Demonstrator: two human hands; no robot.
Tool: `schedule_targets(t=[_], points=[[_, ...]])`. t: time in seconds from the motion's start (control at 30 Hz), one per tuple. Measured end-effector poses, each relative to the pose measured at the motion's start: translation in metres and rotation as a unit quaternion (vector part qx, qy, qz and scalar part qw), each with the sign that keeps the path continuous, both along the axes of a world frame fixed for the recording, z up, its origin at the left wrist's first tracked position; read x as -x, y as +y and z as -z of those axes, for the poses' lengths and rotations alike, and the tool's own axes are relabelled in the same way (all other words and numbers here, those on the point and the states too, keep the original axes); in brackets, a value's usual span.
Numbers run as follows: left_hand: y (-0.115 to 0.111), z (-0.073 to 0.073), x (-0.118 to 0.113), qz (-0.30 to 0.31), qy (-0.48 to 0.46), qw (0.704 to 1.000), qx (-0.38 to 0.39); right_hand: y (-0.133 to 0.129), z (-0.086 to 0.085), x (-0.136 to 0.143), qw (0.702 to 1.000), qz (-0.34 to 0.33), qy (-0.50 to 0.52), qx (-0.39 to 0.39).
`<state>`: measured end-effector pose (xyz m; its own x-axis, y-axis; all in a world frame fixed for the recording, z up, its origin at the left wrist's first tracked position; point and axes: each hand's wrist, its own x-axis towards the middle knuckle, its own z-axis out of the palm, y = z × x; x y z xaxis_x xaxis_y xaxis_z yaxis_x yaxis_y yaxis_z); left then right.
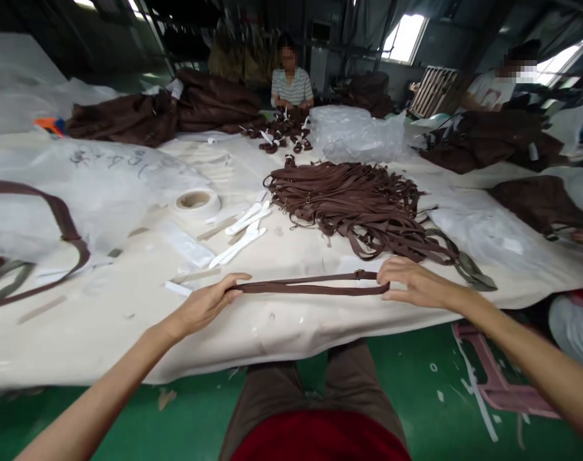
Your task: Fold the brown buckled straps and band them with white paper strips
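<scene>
A brown strap (310,290) with a small metal buckle near its right end is stretched sideways in a long flat loop over the table's front edge. My left hand (207,302) pinches its left end between thumb and fingers. Around the right end, close to the buckle, my right hand (409,282) is closed. Just behind the strap lies a big pile of brown straps (349,198) with metal clips. White ties (243,234) and a roll of white tape (196,202) rest behind my left hand.
On the cream-covered table (281,333) are plastic sheets (118,186), brown bags (214,102) and small strap bundles (284,131). A person (292,86) sits across it, another (493,89) is at the back right. A pink stool (507,390) stands below right.
</scene>
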<state>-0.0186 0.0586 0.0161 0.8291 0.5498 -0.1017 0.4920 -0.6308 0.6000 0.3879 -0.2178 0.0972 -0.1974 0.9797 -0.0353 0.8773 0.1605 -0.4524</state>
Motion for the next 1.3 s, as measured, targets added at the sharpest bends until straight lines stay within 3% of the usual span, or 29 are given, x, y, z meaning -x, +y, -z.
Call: schedule_targets(t=[0.1,0.17,0.23,0.33,0.43,0.67,0.77,0.87,0.97,1.07,1.13,1.3], points=[[-0.007,0.018,-0.002,0.022,0.020,0.997,-0.066,-0.010,0.065,0.007,0.999,-0.004,-0.025,-0.031],[-0.012,0.028,-0.005,0.042,-0.013,0.993,-0.111,-0.016,0.089,0.008,0.998,0.020,-0.025,-0.054],[-0.014,0.035,-0.008,0.045,-0.039,0.987,-0.147,-0.022,0.100,0.007,0.996,0.045,-0.019,-0.074],[-0.015,0.040,-0.009,0.036,-0.055,0.985,-0.161,-0.030,0.098,0.011,0.994,0.072,-0.027,-0.083],[-0.018,0.040,-0.009,0.030,-0.054,0.987,-0.151,-0.023,0.087,0.032,0.987,0.099,-0.087,-0.094],[-0.023,0.038,-0.008,0.039,-0.059,0.985,-0.160,0.046,0.090,0.111,0.981,0.058,-0.169,-0.077],[-0.017,0.041,-0.009,0.040,-0.068,0.985,-0.151,0.065,0.092,0.114,0.986,-0.003,-0.158,-0.052],[-0.008,0.043,-0.012,0.048,-0.087,0.987,-0.129,0.075,0.084,0.105,0.984,-0.104,-0.138,-0.040],[0.001,0.043,-0.016,0.066,-0.103,0.986,-0.114,0.082,0.073,0.101,0.962,-0.233,-0.143,-0.012],[0.005,0.042,-0.018,0.081,-0.120,0.983,-0.109,0.091,0.064,0.102,0.937,-0.316,-0.149,0.014],[0.005,0.042,-0.018,0.082,-0.138,0.982,-0.096,0.099,0.062,0.103,0.919,-0.356,-0.171,0.001],[0.002,0.039,-0.017,0.070,-0.158,0.982,-0.073,0.126,0.065,0.103,0.866,-0.455,-0.173,-0.115]])
